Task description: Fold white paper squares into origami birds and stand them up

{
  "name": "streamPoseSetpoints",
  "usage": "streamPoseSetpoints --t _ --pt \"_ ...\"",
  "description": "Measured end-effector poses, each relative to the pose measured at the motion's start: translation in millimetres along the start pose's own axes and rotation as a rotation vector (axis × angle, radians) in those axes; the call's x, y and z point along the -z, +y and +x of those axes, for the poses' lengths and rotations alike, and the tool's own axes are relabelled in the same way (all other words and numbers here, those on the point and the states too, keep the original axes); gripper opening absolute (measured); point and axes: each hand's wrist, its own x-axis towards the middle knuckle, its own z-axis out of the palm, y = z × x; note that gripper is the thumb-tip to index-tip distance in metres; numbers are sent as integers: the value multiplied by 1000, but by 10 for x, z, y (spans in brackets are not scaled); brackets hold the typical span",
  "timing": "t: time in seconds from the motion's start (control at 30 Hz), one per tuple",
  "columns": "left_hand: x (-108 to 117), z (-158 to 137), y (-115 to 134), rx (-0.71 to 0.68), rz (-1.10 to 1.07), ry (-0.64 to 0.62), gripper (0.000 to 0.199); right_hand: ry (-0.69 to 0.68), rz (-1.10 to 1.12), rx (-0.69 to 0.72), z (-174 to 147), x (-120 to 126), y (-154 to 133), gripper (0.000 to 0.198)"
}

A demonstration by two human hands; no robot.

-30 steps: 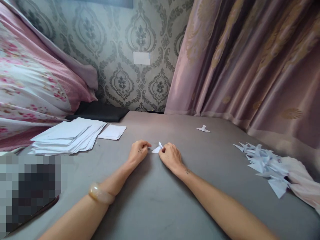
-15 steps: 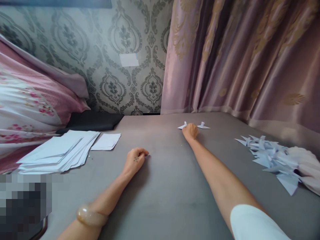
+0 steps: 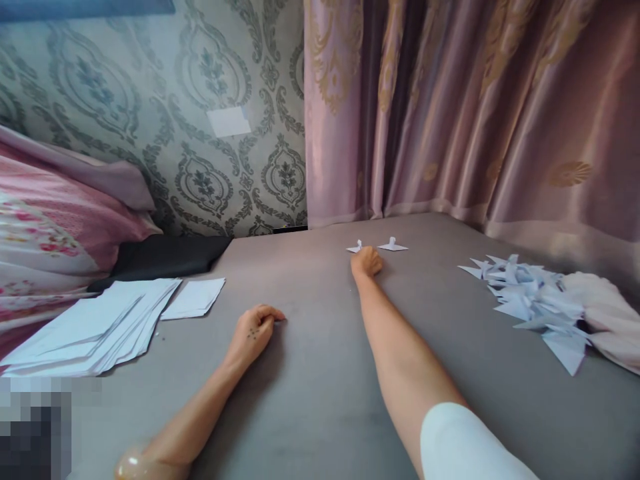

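Observation:
Toward the far side of the table, my right hand (image 3: 369, 261) is closed at the right side of a small white folded paper bird (image 3: 355, 249). Its fingertips are hidden behind the hand, while the bird's left wing and upright neck show past the knuckles. A second folded paper bird (image 3: 393, 245) stands just to the right, apart from the hand. My left hand (image 3: 256, 331) rests on the grey table (image 3: 320, 387), fingers curled in and the index finger pointing right. I see nothing in it. The closest paper to it is a small stack of white squares (image 3: 194, 298).
Larger white sheets (image 3: 95, 323) lie fanned at the left, beside a dark folded cloth (image 3: 165, 257). Several folded paper birds (image 3: 533, 293) are heaped at the right, against a pale cloth (image 3: 607, 320). A pink curtain (image 3: 425, 133) hangs along the back and right side.
The view has turned a little to the right and tilted. My right hand sits slightly nearer me relative to the paper birds. My left hand stays resting on the table.

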Motion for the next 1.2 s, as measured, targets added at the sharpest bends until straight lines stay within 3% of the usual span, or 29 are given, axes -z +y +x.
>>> streamPoseSetpoints --t 0.9,1.03,1.2 --pt "-2 4 13 10 -3 -20 36 -46 14 31 116 61 50 33" --pt "8 -1 24 10 -7 -19 36 -86 -34 116 25 188 141 35" --pt "24 -5 37 27 -13 -9 36 -188 -100 366 -325 396 308 31"
